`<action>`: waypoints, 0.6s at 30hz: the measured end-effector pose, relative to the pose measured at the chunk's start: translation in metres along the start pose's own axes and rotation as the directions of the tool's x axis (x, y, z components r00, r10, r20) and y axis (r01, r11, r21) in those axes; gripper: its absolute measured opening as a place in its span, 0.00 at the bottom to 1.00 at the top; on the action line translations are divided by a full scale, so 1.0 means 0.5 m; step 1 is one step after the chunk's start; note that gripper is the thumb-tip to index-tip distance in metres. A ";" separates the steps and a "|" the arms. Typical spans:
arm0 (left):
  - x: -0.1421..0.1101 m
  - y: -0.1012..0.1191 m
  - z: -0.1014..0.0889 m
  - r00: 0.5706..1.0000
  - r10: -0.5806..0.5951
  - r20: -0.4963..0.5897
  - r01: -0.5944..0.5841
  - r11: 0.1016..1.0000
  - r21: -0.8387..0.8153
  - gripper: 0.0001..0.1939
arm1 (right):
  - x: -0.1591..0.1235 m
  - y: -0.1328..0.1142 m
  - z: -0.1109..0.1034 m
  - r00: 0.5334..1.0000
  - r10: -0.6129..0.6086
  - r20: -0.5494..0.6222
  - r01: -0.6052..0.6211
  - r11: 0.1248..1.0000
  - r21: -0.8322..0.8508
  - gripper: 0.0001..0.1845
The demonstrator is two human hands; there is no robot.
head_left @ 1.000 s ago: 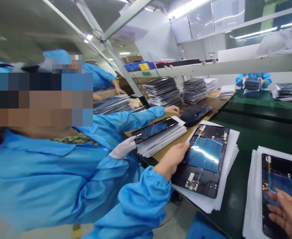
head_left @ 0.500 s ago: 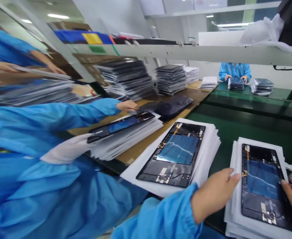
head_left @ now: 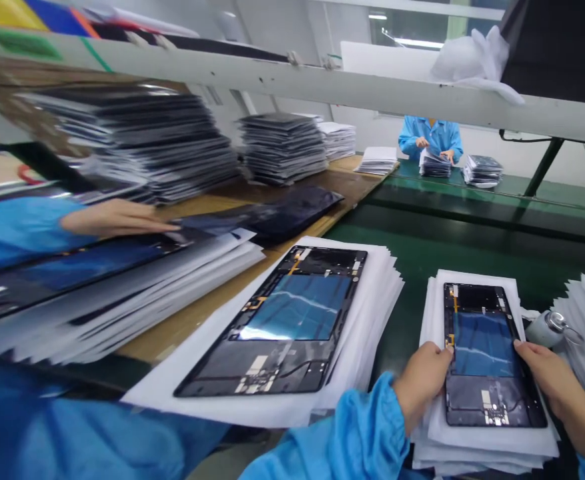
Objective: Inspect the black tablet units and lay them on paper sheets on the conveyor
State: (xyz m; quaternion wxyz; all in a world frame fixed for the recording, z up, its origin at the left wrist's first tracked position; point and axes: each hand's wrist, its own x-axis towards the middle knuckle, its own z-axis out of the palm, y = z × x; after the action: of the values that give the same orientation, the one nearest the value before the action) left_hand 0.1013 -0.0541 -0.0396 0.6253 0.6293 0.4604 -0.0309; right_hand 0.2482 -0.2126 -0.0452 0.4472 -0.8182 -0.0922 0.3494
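Observation:
An opened tablet (head_left: 483, 347), black with a blue film over its middle and orange flex cables, lies on a stack of white foam sheets (head_left: 435, 437). My left hand (head_left: 424, 375) grips its left edge, thumb on the rim. On the opposite edge, my right hand (head_left: 547, 373) holds the tablet with its thumb at the border and fingers mostly hidden below. Left of my hands, a second opened tablet (head_left: 272, 327) rests on another stack of white sheets (head_left: 372, 317).
A co-worker's hand (head_left: 122, 218) touches a tablet (head_left: 80, 263) on a left stack. A metal flask (head_left: 547, 327) stands beside my right hand. Dark tablet piles (head_left: 282, 148) line the back. A shelf beam (head_left: 252, 80) crosses above, and another person (head_left: 431, 137) works across the green table (head_left: 422, 233).
My left hand has moved onto the tablet's left edge; before, it was just off it. My view has swung right, and more sheets show at the right. The co-worker's hand has shifted along their tablet.

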 end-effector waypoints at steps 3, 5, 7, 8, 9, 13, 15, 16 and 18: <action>-0.009 0.009 0.004 0.995 -0.041 0.086 0.049 0.995 -0.088 0.12 | -0.010 -0.010 -0.001 0.992 -0.026 -0.122 0.017 0.997 -0.073 0.27; -0.015 0.014 0.001 0.996 0.006 0.087 0.003 0.995 -0.103 0.14 | -0.021 -0.017 -0.003 0.980 -0.045 -0.195 0.024 0.993 -0.112 0.26; -0.020 0.017 -0.006 0.995 0.096 0.020 -0.095 0.995 -0.035 0.15 | -0.032 -0.024 -0.005 0.970 -0.063 -0.235 0.033 0.991 -0.129 0.24; -0.021 0.018 -0.009 0.990 0.138 -0.018 -0.138 0.990 0.024 0.16 | -0.037 -0.027 -0.005 0.967 -0.065 -0.245 0.034 0.991 -0.129 0.23; -0.022 0.018 -0.011 0.984 0.170 -0.048 -0.166 0.983 0.076 0.17 | -0.041 -0.029 -0.005 0.966 -0.065 -0.249 0.036 0.992 -0.119 0.22; -0.018 0.015 -0.015 0.969 0.227 -0.094 -0.215 0.969 0.119 0.18 | -0.045 -0.034 0.004 0.979 -0.061 -0.196 0.072 0.996 0.050 0.23; -0.014 0.015 -0.017 0.967 0.234 -0.101 -0.229 0.971 0.061 0.19 | -0.042 -0.035 0.016 0.989 -0.050 -0.139 0.080 0.972 0.220 0.27; -0.012 0.016 -0.019 0.969 0.229 -0.098 -0.228 0.974 0.020 0.20 | -0.042 -0.036 0.023 0.992 -0.043 -0.115 0.077 0.948 0.308 0.29; -0.011 0.017 -0.025 0.980 0.189 -0.069 -0.194 0.978 -0.075 0.21 | -0.046 -0.040 0.040 0.996 -0.037 -0.087 0.074 0.884 0.462 0.31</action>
State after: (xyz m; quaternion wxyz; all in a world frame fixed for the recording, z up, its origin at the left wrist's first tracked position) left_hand 0.0967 -0.0449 -0.0271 0.6360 0.6455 0.4175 0.0674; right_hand 0.2213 -0.1982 -0.0252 0.6430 -0.6970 -0.0124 0.3172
